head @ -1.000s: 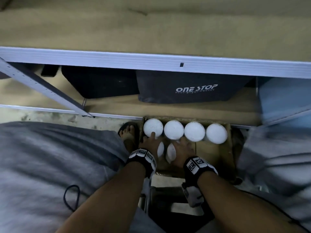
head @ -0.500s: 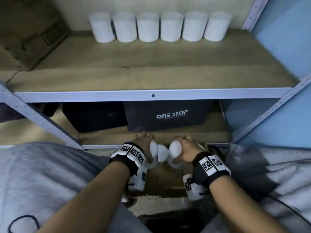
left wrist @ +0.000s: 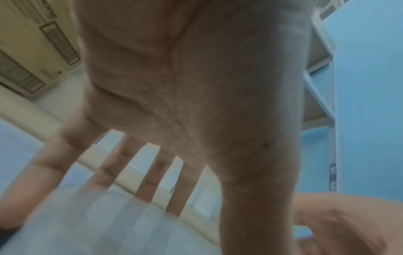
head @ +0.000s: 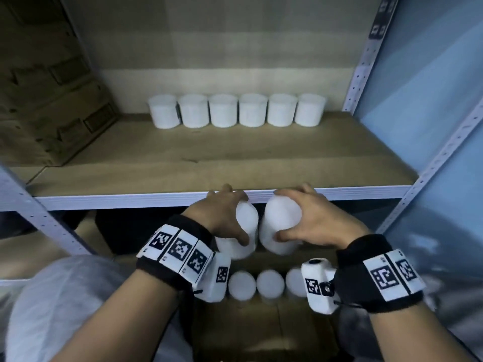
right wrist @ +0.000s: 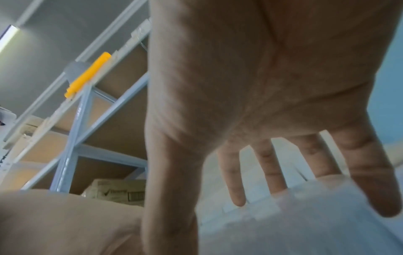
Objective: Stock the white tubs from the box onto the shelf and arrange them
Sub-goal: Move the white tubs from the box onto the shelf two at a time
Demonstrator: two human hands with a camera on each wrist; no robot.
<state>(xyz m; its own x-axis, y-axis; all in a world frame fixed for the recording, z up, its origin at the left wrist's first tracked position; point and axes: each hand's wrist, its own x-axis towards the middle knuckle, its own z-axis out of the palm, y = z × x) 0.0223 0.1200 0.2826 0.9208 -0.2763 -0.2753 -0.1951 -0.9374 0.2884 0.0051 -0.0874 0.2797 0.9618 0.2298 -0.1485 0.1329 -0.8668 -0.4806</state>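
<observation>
Closest to me, low in the head view, I see the box (head: 261,330) with three white lids of tubs in the box (head: 269,283) showing in a row between my wrists. Just above them my left hand (head: 222,215) grips the left tub (head: 247,231), thumb on its near side and fingers curled over the far side, the tub tilted with its base toward me. Right beside it, nearly touching, my right hand (head: 313,220) grips the right tub (head: 281,226) the same way, thumb underneath and fingers wrapped over the top. Both hands sit side by side, palms facing each other, just at the front rail of the shelf (head: 130,201). In the wrist views my fingers (left wrist: 104,172) spread down over a blurred white surface on each side. Farther back, six upright tubs in a row (head: 236,110) stand touching along the rear of the shelf board, and a cardboard carton (head: 47,100) stands at the far left.
</observation>
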